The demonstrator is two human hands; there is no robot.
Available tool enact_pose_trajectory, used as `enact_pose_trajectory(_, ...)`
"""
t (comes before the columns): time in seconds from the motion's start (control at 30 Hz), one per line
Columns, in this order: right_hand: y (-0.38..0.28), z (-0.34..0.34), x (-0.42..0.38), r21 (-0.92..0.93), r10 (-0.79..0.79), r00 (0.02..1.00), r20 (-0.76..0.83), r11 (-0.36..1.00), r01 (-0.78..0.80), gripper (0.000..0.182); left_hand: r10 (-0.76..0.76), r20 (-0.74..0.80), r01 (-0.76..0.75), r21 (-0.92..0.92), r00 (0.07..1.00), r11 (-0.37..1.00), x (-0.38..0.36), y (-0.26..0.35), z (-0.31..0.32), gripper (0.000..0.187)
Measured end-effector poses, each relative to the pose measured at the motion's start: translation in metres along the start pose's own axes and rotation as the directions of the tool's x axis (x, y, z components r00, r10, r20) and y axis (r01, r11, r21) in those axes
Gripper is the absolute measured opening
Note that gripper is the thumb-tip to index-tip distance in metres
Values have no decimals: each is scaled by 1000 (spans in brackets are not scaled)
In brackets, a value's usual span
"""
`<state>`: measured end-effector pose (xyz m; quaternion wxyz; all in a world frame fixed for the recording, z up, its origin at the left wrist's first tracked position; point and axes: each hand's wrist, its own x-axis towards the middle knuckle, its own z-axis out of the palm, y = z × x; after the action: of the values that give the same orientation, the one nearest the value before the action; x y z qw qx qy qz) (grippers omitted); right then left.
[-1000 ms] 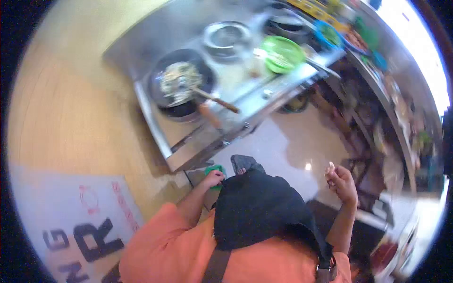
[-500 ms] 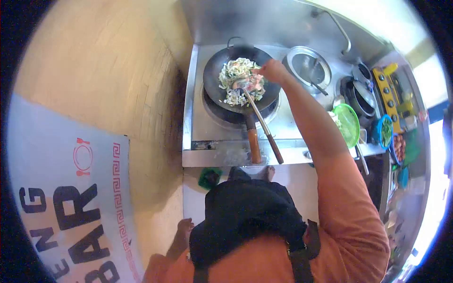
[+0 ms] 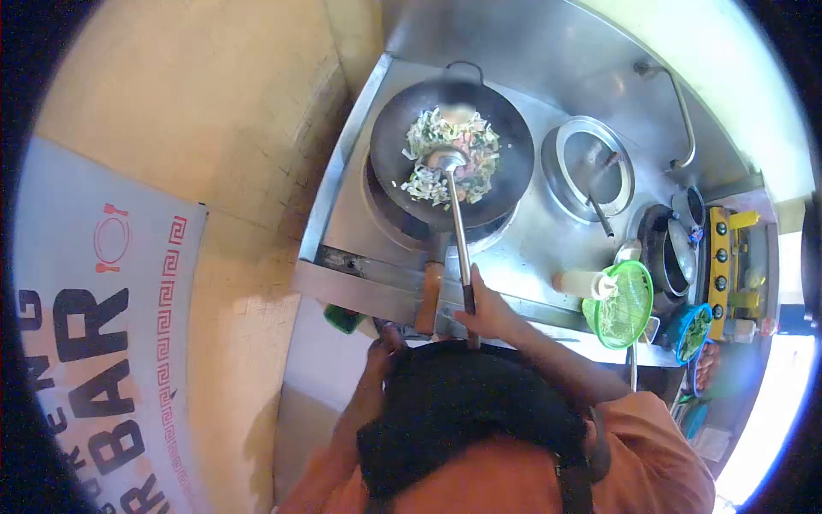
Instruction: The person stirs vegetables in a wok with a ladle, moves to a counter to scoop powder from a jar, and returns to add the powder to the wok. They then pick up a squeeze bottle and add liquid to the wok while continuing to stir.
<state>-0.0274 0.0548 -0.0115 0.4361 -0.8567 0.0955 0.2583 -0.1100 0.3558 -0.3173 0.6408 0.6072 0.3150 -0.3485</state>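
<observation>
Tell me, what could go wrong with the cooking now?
Food might spill over the rim of the wok if the right hand moves the ladle too hard.

The wok's wooden handle reaches the stove's front edge, close to the black apron; a bump could tip the wok.

The right forearm might knock the green basket nearby.

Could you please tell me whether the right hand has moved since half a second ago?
Yes: judged against the stove, the right hand has moved from over the wok to the stove's front edge, gripping the ladle.
</observation>
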Motion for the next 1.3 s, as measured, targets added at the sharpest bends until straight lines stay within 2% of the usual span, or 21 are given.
enact_pose_trajectory(0.03,16,8,-4,-1,7,1000,-8,1000,-7,94,-35,86,41,-70,996,997,13,11,31,31)
enact_pose_trajectory(0.1,53,14,-2,-122,-10,961,-278,992,-25,80,-80,215,118,-171,973,978,30,33,82,32)
enact_pose_trajectory(0.17,35,-18,-27,-119,-4,948,-318,992,-35,67,-113,291,196,-272,950,942,39,44,123,32)
enact_pose_trajectory(0.23,23,-36,-46,-298,-133,899,-418,955,3,68,-140,305,244,-338,942,909,39,55,144,33)
enact_pose_trajectory(0.3,21,-61,-35,-447,-188,878,-440,894,-33,65,-161,295,273,-393,942,878,40,61,145,33)
enact_pose_trajectory(0.43,11,-95,45,-482,-261,827,-498,876,-13,58,-207,270,314,-456,940,833,43,63,91,34)
enact_pose_trajectory(0.5,22,-90,67,-450,-305,861,-408,887,100,56,-235,283,348,-467,930,813,40,68,67,35)
enact_pose_trajectory(0.53,7,-82,48,-556,-183,930,-320,831,-28,56,-253,297,370,-458,921,809,37,71,60,35)
enact_pose_trajectory(0.57,-6,-77,18,-548,-175,927,-332,836,-39,56,-275,316,399,-450,908,799,34,73,58,35)
enact_pose_trajectory(0.63,-31,-72,-39,-706,52,977,-206,684,-185,56,-326,374,470,-408,868,783,21,79,49,36)
enact_pose_trajectory(0.73,-23,-82,-64,-720,74,948,-310,633,-285,56,-399,510,567,-228,762,792,-12,110,33,36)
enact_pose_trajectory(0.8,-2,-80,-20,-659,-7,939,-345,714,-237,56,-369,653,500,-18,662,866,-45,152,28,37)
enact_pose_trajectory(0.83,3,-78,-1,-601,-78,924,-374,780,-178,55,-371,767,393,169,523,904,-70,175,27,38)
enact_pose_trajectory(0.9,-16,-68,13,-568,-49,939,-340,807,-164,54,-261,852,361,91,454,928,-112,225,52,41)
enact_pose_trajectory(0.97,-31,-63,-5,-540,-24,952,-306,828,-153,53,-61,769,264,-143,636,954,-126,252,101,29)
enact_pose_trajectory(1.0,-49,-60,-40,-609,-20,971,-240,781,-135,53,-54,766,260,-149,640,954,-118,254,123,29)
enact_pose_trajectory(1.07,-59,-55,-80,-727,24,985,-172,672,-143,51,-7,526,-173,292,851,941,-99,245,155,17)
enact_pose_trajectory(1.1,-49,-62,-84,-749,14,986,-167,649,-136,51,14,531,-178,260,847,949,-125,241,164,17)
enact_pose_trajectory(1.17,-29,-81,-77,-753,-109,967,-232,649,-107,52,38,651,133,-211,758,968,-202,247,170,16)
enact_pose_trajectory(1.23,-51,-102,-92,-693,-134,970,-201,720,-44,48,63,657,80,-186,751,979,-216,248,173,15)
enact_pose_trajectory(1.3,-63,-110,-110,-380,-231,951,-204,914,140,42,83,663,28,-155,744,988,-210,248,174,15)
